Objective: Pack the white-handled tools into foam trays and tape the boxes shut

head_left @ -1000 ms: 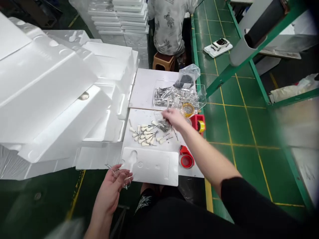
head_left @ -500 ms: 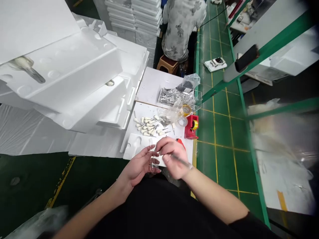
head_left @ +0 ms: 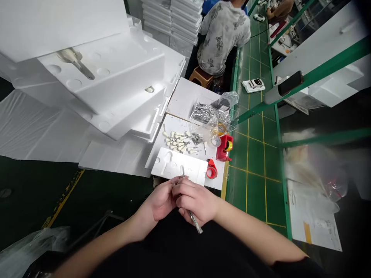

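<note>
Gripping a slim, pointed steel pick (head_left: 193,217), the closed hands (head_left: 191,200) hide its middle.

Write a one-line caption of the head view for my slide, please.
Left hand and right hand meet around a slender metal tool above a white foam insert, white-handled tools lying beyond.

A white board (head_left: 174,124) on the green-matted workbench (head_left: 255,185) carries white-handled steel picks (head_left: 176,141), a moulded foam insert (head_left: 176,166), a red tape dispenser (head_left: 224,148) and what looks like a clear tray of steel shafts (head_left: 203,114).
</note>
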### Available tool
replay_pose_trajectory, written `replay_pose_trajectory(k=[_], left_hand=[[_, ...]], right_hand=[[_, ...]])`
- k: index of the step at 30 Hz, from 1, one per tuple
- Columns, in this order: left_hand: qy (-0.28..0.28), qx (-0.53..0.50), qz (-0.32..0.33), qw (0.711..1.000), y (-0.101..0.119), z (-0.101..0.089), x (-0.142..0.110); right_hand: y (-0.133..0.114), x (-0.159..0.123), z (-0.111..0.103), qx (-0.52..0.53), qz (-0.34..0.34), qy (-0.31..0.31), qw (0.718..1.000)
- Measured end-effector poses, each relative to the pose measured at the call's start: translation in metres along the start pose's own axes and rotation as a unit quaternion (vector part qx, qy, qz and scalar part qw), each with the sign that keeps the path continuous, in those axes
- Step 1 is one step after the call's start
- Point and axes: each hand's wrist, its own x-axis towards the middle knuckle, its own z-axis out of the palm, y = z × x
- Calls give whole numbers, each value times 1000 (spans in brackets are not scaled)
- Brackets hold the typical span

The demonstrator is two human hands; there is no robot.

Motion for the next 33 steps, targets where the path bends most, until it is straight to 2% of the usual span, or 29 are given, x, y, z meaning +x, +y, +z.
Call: replay_pose_trajectory(k=[2, 4, 6, 8, 9, 11, 13, 14, 16, 19, 23, 26, 33], left_hand=[[21, -8, -37, 999, -4, -12, 3], [35, -9, -46, 998, -9, -27, 12], [56, 8, -19, 998, -12, -45, 25], [86, 64, 19, 994, -13, -66, 39], [99, 105, 34, 989, -11, -77, 46], [128, 185, 51, 973, -5, -99, 59], [160, 226, 49, 959, 2, -117, 68], [176, 227, 39, 957, 6, -124, 72], [199, 204, 18, 958, 15, -136, 78], [235, 180, 39, 954, 32, -149, 84], [269, 188, 105, 939, 60, -161, 89], [255, 185, 132, 940, 77, -167, 89], [209, 160, 155, 952, 82, -180, 77]], right_hand=[[0, 0, 12, 57, 28, 26, 998], [4, -3, 24, 110, 62, 45, 991], [12, -11, 36, 154, 112, 87, 978], [26, -25, 47, 186, 200, 156, 949], [35, -35, 52, 200, 265, 190, 924], [55, -58, 59, 218, 424, 228, 849], [74, -81, 66, 221, 557, 211, 773], [82, -90, 70, 229, 595, 190, 747], [94, -97, 79, 282, 625, 159, 710], [112, -80, 97, 364, 638, 133, 665], [138, -35, 119, 333, 655, 135, 665], [152, -14, 125, 304, 679, 135, 654], [169, 4, 129, 139, 699, 109, 693]])
